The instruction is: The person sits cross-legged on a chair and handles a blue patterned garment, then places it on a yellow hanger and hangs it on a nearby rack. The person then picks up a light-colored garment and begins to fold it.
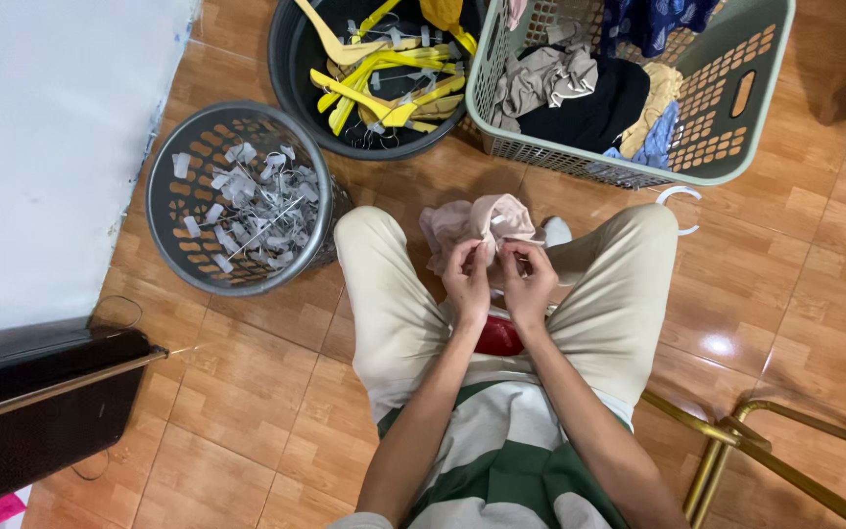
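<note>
Left hand [467,279] & right hand [529,281] pinch pink garment [477,223] (fingertips shut tight).

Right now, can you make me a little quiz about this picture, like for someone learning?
1. True or false: both hands pinch the pink cloth.
2. What fills the round grey basket?
A. socks
B. small pale tags
C. shoes
3. What colour are the hangers in the black tub?

Key
1. True: the left hand and right hand both grip it over the lap.
2. B.
3. Yellow.
</note>
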